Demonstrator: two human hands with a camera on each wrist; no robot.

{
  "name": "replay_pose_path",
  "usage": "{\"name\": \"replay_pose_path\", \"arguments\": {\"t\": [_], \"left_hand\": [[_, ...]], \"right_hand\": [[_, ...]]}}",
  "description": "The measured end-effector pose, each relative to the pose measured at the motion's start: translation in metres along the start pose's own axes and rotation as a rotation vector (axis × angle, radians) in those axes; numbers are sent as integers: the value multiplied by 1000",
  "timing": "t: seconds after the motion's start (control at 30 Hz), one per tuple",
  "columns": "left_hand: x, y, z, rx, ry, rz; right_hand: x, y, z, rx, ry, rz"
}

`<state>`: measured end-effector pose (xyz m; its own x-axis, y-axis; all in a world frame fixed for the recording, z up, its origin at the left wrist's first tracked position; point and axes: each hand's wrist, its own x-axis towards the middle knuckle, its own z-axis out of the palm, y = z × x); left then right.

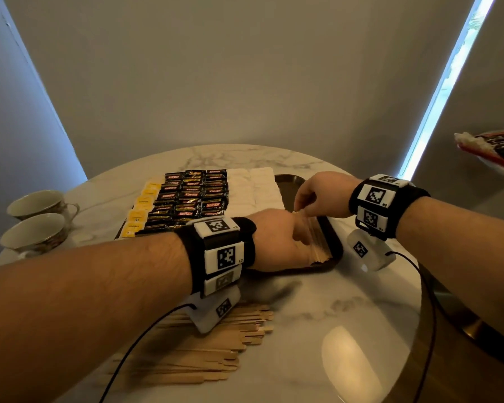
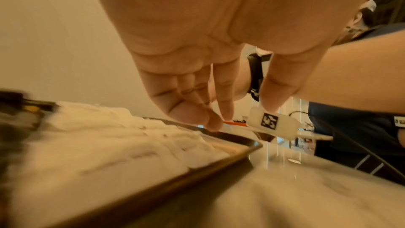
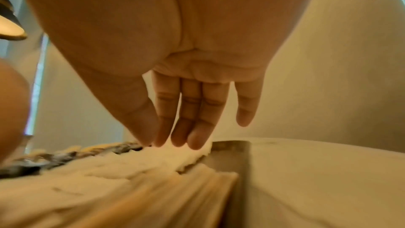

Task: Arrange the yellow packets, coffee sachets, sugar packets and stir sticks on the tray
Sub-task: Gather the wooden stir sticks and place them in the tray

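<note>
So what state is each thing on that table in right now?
tray: lying flat on the table, mostly filled
yellow packets: in a column at the tray's left edge
coffee sachets: laid in rows on the tray
sugar packets: laid in rows on the tray
stir sticks on the tray: bundled, both hands on them
loose stir sticks: piled on the table
two cups: upright, apparently empty

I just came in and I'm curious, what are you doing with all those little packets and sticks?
A person is filling a dark tray. The yellow packets, coffee sachets and white sugar packets lie in rows. Both hands, left hand and right hand, are at the stir sticks on the tray. More loose sticks wait on the table.
</note>
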<state>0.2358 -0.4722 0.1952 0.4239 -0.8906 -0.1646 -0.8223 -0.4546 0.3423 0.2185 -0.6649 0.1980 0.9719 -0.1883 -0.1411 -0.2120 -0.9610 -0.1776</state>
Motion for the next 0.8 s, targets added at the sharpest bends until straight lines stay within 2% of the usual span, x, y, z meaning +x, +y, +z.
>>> {"name": "replay_pose_path", "arguments": {"t": [0.1, 0.23, 0.27, 0.4, 0.53, 0.6, 0.8], "left_hand": [[-34, -19, -17, -73, 98, -43], [-91, -60, -31, 55, 113, -160], [-107, -69, -31, 98, 119, -195], [-164, -91, -23, 218, 48, -315], [-199, -98, -11, 264, -165, -373], [-204, -101, -3, 278, -209, -366], [-188, -114, 14, 204, -63, -328]], "right_hand": [[-21, -39, -7, 5, 22, -61], [-60, -112, -1, 14, -306, -203], [-69, -128, 3, -30, -348, -243], [-90, -176, 27, -210, -335, -397], [-86, -201, 54, -312, -318, -424], [-82, -210, 59, -322, -320, -421], [-76, -221, 66, -341, -322, -376]]}}
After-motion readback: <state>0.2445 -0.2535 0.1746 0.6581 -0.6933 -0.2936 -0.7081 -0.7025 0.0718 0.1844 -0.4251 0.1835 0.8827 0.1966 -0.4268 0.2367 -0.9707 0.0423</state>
